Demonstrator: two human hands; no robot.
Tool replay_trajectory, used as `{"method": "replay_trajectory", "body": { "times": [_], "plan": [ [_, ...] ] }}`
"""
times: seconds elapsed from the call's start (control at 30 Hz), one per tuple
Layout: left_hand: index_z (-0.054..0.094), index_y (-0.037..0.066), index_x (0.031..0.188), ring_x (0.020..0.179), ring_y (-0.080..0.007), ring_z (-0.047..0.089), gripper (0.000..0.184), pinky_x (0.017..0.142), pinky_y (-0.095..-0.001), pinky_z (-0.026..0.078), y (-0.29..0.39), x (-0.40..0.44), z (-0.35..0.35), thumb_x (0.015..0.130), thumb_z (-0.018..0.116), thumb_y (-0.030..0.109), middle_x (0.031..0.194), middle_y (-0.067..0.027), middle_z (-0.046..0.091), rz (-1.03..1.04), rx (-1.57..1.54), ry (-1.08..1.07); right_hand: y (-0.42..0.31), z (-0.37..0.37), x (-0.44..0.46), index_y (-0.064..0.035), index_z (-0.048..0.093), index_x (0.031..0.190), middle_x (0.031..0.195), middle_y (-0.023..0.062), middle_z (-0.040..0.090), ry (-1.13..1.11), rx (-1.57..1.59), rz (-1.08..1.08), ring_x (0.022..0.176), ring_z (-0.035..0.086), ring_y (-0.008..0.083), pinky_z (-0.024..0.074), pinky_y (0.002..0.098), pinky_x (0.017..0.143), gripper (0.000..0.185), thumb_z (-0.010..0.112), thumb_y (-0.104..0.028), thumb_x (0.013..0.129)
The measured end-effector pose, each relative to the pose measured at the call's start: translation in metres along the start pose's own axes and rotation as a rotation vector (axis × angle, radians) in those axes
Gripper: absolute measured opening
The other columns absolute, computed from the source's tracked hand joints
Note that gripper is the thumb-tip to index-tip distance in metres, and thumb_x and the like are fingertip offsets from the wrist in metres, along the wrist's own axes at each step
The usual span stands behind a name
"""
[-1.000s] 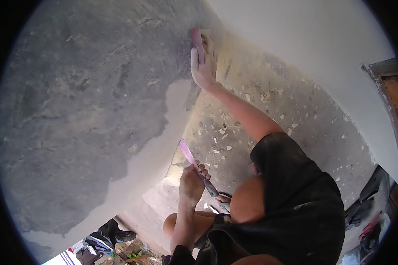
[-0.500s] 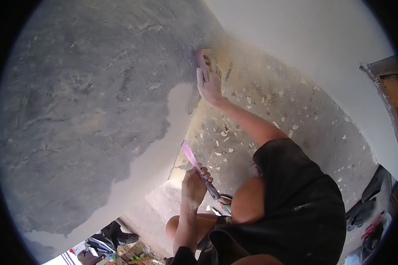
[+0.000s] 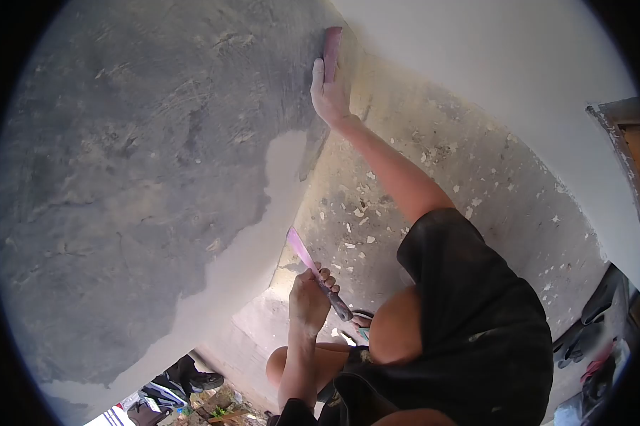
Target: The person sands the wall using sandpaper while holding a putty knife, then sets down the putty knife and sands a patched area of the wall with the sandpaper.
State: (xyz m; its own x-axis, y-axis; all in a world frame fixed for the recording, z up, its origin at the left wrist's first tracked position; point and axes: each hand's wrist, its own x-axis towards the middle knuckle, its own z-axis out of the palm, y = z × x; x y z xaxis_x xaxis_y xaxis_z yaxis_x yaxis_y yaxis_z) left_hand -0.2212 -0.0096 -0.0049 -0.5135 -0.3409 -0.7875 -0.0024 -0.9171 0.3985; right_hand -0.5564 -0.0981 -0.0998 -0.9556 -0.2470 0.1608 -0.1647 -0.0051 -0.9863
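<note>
The wall (image 3: 121,163) is mottled grey, the floor (image 3: 412,153) white-flecked, the block (image 3: 332,55) mauve, the blade (image 3: 301,248) pink, the shirt (image 3: 483,312) black.

Rm to pass betw. R hand (image 3: 330,103) & L hand (image 3: 310,298); gray wall (image 3: 142,163) blocks one side, white wall (image 3: 497,64) beyond R hand.

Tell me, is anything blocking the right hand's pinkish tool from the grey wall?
Nothing visible does: the right hand holds the pinkish tool right up by the grey wall, and no object shows between them. The pink-bladed tool in the left hand is lower in the picture, clear of it.
</note>
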Motion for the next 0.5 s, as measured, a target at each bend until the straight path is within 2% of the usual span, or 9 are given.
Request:
{"method": "replay_trajectory", "body": {
  "times": [0.07, 0.13, 0.17, 0.23, 0.27, 0.33, 0.37, 0.43, 0.5],
  "plan": [
    [0.053, 0.007, 0.105, 0.079, -0.0178, 0.048, 0.019, 0.076, -0.0330, 0.042, 0.002, -0.001, 0.001, 0.093, 0.050, 0.022, 0.085, -0.0040, 0.048, -0.008, 0.010, -0.006, -0.002, -0.008, -0.007, -0.0018, 0.025, 0.146, 0.101, 0.0284, 0.061, -0.084, 0.023, 0.137, 0.092, 0.060, 0.0455, 0.0460, 0.0499, 0.078, 0.056, 0.040, -0.029, 0.100],
    [0.053, 0.007, 0.105, 0.079, -0.0178, 0.048, 0.019, 0.076, -0.0329, 0.042, 0.001, 0.002, -0.001, 0.093, 0.050, 0.022, 0.085, -0.0040, 0.048, -0.016, 0.027, 0.006, 0.012, -0.011, -0.012, -0.0028, 0.023, 0.148, 0.102, 0.0299, 0.060, -0.123, 0.011, 0.150, 0.095, 0.060, 0.0455, 0.0460, 0.0498, 0.080, 0.058, 0.040, -0.032, 0.100],
    [0.053, 0.007, 0.105, 0.079, -0.0178, 0.048, 0.020, 0.076, -0.0329, 0.042, 0.001, 0.003, -0.001, 0.092, 0.051, 0.022, 0.085, -0.0040, 0.048, -0.010, 0.024, 0.010, 0.036, -0.005, -0.022, -0.0034, 0.023, 0.148, 0.110, 0.0313, 0.058, -0.117, 0.010, 0.150, 0.100, 0.058, 0.0456, 0.0459, 0.0493, 0.083, 0.058, 0.040, -0.033, 0.100],
    [0.053, 0.007, 0.105, 0.079, -0.0178, 0.048, 0.020, 0.076, -0.0328, 0.042, 0.001, 0.004, -0.003, 0.092, 0.052, 0.022, 0.085, -0.0040, 0.048, 0.007, 0.016, 0.026, 0.033, 0.000, -0.023, -0.0052, 0.025, 0.148, 0.125, 0.0323, 0.050, -0.078, 0.093, 0.095, 0.113, 0.051, 0.0454, 0.0418, 0.0481, 0.093, 0.058, 0.039, -0.034, 0.100],
    [0.053, 0.007, 0.105, 0.079, -0.0178, 0.048, 0.020, 0.076, -0.0328, 0.042, 0.001, 0.005, -0.001, 0.092, 0.052, 0.022, 0.085, -0.0040, 0.048, 0.008, 0.017, 0.018, 0.002, -0.002, -0.015, -0.0064, 0.026, 0.149, 0.133, 0.0320, 0.044, -0.040, 0.174, 0.048, 0.121, 0.046, 0.0451, 0.0379, 0.0476, 0.099, 0.057, 0.038, -0.035, 0.100],
    [0.053, 0.006, 0.106, 0.080, -0.0178, 0.048, 0.021, 0.077, -0.0329, 0.042, 0.001, 0.002, 0.005, 0.091, 0.053, 0.022, 0.085, -0.0039, 0.048, -0.001, 0.025, 0.018, -0.042, 0.013, -0.024, -0.0095, 0.028, 0.149, 0.147, 0.0290, 0.028, 0.025, 0.075, -0.155, 0.135, 0.029, 0.0444, 0.0234, 0.0477, 0.111, 0.056, 0.038, -0.035, 0.101],
    [0.053, 0.006, 0.106, 0.080, -0.0178, 0.047, 0.022, 0.077, -0.0329, 0.042, 0.001, 0.002, 0.003, 0.091, 0.053, 0.022, 0.085, -0.0039, 0.048, -0.007, 0.031, 0.014, -0.059, 0.030, -0.033, -0.0112, 0.030, 0.149, 0.154, 0.0262, 0.018, 0.053, -0.108, -0.328, 0.141, 0.018, 0.0441, 0.0128, 0.0483, 0.117, 0.054, 0.038, -0.035, 0.101],
    [0.053, 0.006, 0.106, 0.080, -0.0179, 0.047, 0.023, 0.077, -0.0329, 0.042, -0.001, 0.005, 0.000, 0.091, 0.054, 0.022, 0.086, -0.0040, 0.048, -0.012, 0.034, -0.008, -0.083, 0.048, -0.062, -0.0120, 0.034, 0.148, 0.152, 0.0300, 0.019, -0.043, 0.009, -0.756, 0.144, 0.009, 0.0422, 0.0034, 0.0541, 0.116, 0.053, 0.033, -0.038, 0.102],
    [0.052, 0.006, 0.107, 0.080, -0.0178, 0.047, 0.023, 0.077, -0.0327, 0.042, 0.000, 0.005, 0.001, 0.091, 0.054, 0.023, 0.086, -0.0042, 0.048, -0.009, 0.034, 0.013, -0.056, 0.053, -0.061, -0.0105, 0.038, 0.145, 0.152, 0.0303, 0.019, -0.072, -0.128, -1.015, 0.143, 0.012, 0.0444, 0.0067, 0.0538, 0.116, 0.052, 0.033, -0.037, 0.102]
  ]
}}
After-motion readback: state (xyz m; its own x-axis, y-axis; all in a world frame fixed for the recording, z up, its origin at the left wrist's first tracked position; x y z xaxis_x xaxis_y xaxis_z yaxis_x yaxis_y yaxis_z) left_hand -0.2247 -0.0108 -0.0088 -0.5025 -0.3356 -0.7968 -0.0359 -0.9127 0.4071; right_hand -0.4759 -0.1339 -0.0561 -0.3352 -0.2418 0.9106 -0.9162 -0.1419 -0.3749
